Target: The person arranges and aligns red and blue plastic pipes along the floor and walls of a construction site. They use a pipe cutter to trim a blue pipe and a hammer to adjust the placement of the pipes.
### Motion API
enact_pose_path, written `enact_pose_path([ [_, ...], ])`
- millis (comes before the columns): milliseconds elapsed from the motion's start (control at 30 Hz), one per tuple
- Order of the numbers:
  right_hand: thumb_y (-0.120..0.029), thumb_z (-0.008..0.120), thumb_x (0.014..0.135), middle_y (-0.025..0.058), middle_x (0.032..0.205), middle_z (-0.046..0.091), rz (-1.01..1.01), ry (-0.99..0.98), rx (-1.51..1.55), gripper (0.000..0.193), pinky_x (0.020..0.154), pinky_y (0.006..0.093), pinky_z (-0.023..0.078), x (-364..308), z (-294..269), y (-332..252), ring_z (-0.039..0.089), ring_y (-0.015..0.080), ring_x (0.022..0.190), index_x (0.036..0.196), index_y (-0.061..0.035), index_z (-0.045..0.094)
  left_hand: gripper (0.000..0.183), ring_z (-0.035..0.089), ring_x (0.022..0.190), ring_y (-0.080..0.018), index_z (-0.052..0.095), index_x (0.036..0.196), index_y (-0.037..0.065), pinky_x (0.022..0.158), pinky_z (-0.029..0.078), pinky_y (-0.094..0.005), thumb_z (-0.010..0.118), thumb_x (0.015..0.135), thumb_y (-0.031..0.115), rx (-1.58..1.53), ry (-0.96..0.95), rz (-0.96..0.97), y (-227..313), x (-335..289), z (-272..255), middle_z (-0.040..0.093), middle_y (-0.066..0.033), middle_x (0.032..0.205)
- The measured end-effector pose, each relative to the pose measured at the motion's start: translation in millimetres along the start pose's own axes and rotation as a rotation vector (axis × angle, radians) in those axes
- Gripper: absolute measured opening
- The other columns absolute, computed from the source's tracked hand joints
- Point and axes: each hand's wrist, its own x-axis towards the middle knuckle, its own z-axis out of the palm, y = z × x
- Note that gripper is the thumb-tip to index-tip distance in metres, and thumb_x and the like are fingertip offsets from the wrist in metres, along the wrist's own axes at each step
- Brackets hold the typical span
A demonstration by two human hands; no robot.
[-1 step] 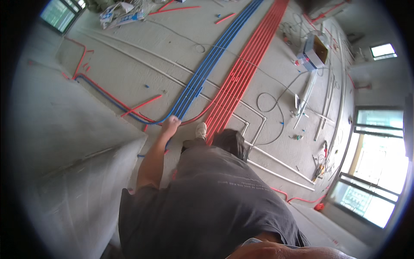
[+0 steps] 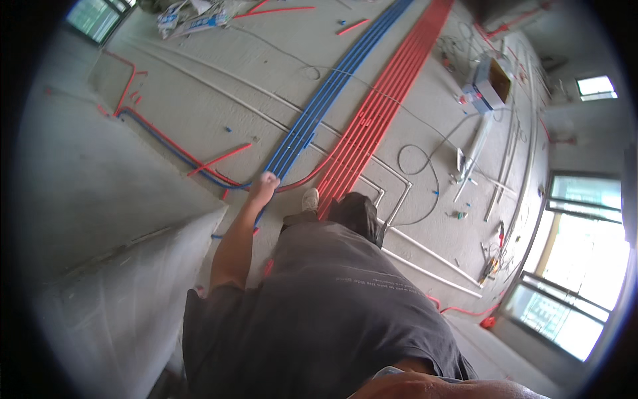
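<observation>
My left hand (image 2: 265,185) reaches forward, its fingers closed over the near end of a run of blue conduits (image 2: 314,118). There those conduits curve off to the left. Whatever lies inside the fingers is hidden. Right of the blue run, a wider band of red conduits (image 2: 384,96) runs side by side along the floor. One red conduit bends left from that band and passes close to the hand. My right hand does not show; my body covers the lower middle of the view. My light shoe (image 2: 310,199) stands beside the red band.
A grey block-like wall (image 2: 139,266) rises at near left. White pipes (image 2: 432,272) and a looped grey cable (image 2: 401,159) lie to the right, with an open box (image 2: 488,86) beyond. A loose red conduit piece (image 2: 222,159) lies on the floor at left.
My left hand has shifted very slightly forward, still closed by the blue conduits. The whole view has tilted a little.
</observation>
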Motion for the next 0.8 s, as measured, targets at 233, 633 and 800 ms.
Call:
enact_pose_path([
  [233,-0.022,0.062,0.095,0.005,0.083,0.069,-0.204,-0.127,-0.254,0.016,0.062,0.0342,0.052,160.7,-82.6,-315.1,0.066,0.0183,0.072,0.096,-0.0072,0.068,0.032,0.071,0.081,-0.0349,0.07,0.09,0.0,0.074,0.054,-0.0456,0.069,0.082,0.031,0.261,0.284,-0.113,-5.1,99.0,2.4,0.071,-0.0207,0.085],
  [633,-0.022,0.06,0.096,0.0047,0.082,0.069,-0.8,-0.737,-0.95,0.016,0.064,0.0374,0.051,204.4,107.7,-808.0,0.066,0.0214,0.074,0.092,-0.0084,0.067,0.03,0.07,0.092,-0.037,0.074,0.088,0.004,0.08,0.055,-0.0489,0.067,0.086,0.032,0.047,0.315,-0.626,58.4,144.2,155.6,0.072,-0.0214,0.096],
  [800,-0.023,0.059,0.096,0.0046,0.082,0.069,-0.821,-0.89,-1.205,0.017,0.064,0.0388,0.051,234.8,164.6,-875.4,0.066,0.0227,0.074,0.09,-0.0089,0.066,0.033,0.069,0.09,-0.0371,0.073,0.088,0.003,0.08,0.054,-0.0476,0.068,0.084,0.035,-0.236,0.552,-0.76,89.6,215.0,175.3,0.072,-0.021,0.094],
])
